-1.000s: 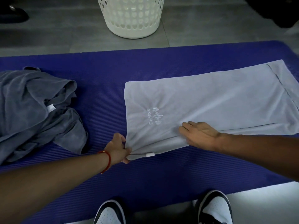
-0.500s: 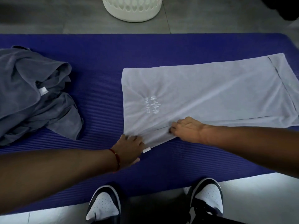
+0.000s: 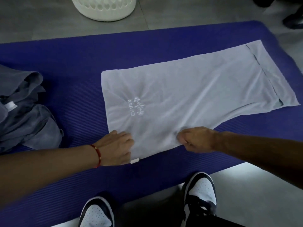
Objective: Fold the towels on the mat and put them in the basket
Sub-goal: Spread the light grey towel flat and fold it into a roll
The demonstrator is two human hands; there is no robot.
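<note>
A light grey towel (image 3: 196,95) with a white logo lies spread flat on the purple mat (image 3: 73,63), its long side running left to right. My left hand (image 3: 118,146) lies on the towel's near left corner, beside a small white tag, and its fingertips are hidden at the cloth's edge. My right hand (image 3: 195,138) has its fingers curled into the near edge of the towel, and creases fan out from it. A heap of crumpled dark grey towels (image 3: 24,120) sits at the mat's left end. The white perforated basket (image 3: 105,9) stands on the floor beyond the mat.
My two shoes (image 3: 96,213) (image 3: 200,192) stand at the mat's near edge. Grey tiled floor surrounds the mat. A dark shoe of another person (image 3: 293,22) shows at the top right corner.
My right hand went from lying flat on the towel to bunching its near edge. My left hand shifted from pinching the corner to covering it. The view tilted down.
</note>
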